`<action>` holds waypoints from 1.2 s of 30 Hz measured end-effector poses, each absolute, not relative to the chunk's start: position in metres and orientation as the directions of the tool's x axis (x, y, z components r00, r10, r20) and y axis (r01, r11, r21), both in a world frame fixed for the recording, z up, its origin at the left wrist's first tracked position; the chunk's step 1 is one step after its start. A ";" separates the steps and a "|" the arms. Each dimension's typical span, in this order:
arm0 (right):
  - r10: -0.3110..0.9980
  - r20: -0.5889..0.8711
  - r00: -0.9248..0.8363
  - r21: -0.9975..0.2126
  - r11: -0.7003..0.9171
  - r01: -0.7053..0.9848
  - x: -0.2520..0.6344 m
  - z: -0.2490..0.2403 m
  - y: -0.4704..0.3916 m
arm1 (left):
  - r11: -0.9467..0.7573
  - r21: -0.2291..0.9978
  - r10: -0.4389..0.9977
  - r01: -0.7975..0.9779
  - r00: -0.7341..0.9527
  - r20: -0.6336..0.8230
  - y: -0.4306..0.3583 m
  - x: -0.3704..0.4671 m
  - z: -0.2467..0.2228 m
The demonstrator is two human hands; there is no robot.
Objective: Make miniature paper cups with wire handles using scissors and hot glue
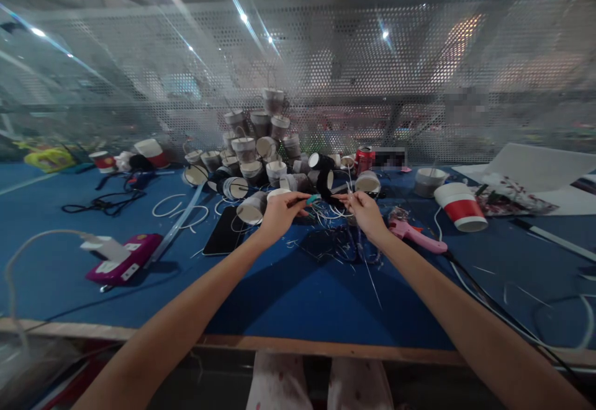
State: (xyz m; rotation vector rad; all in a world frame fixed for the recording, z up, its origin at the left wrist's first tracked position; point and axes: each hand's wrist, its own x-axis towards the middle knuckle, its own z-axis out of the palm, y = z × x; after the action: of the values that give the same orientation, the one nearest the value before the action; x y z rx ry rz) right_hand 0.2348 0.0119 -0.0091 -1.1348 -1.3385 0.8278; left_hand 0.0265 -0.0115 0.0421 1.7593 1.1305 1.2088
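Teal piece [313,199], small and partly covered by fingers, sits at the tips of the left hand [282,212] in the head view, in the gap between the two hands. The left thumb and fingers pinch it. The right hand [367,212] is closed in a fine pinch too, on a slim pale piece [349,188] that sticks up past its fingertips. Whether the two pieces touch or are joined cannot be told at this size.

The step in hand looks like close two-handed work on small parts, with the fingertips of both hands facing each other. I judge that the next move calls for a light, steady pinch on each side and a clear line between the tips, since loose white strands [331,213] crowd the space just below them and could snag.

Grey-wrapped cups [252,173] are heaped beyond the hands. A dark flat slab [223,235], perhaps a phone, lies left of the left hand, and a pink tool [421,238] lies just right of the right hand on the blue tabletop [298,314].
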 end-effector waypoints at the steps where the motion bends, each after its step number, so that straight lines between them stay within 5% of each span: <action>1: 0.948 0.297 0.114 -0.947 0.277 0.164 0.237 -0.009 0.012 | -0.393 0.869 0.919 0.300 0.166 0.358 -0.011 0.024 0.043; 6: 0.949 0.279 0.144 -0.941 0.241 0.239 0.241 -0.007 0.008 | -0.466 0.779 0.873 0.419 0.077 0.481 -0.005 0.012 0.048; 13: 0.949 0.284 0.138 -0.932 0.240 0.271 0.243 -0.003 0.009 | -0.534 0.830 0.824 0.161 -0.122 0.554 0.007 0.000 0.066; 25: 0.980 0.200 0.018 -0.941 0.187 0.281 0.237 -0.008 0.006 | -0.338 0.924 0.869 -0.178 0.317 0.379 -0.011 0.021 0.059; 36: 0.990 0.144 -0.003 -0.944 0.139 0.299 0.241 -0.017 0.013 | -0.212 0.932 0.870 -0.295 0.377 0.317 -0.007 0.011 0.062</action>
State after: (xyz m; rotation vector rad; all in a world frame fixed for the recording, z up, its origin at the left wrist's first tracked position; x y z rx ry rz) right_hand 0.2410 0.0130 -0.0174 -1.3231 -1.4773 0.9289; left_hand 0.0111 -0.0067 0.0617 1.3892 0.5662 1.1756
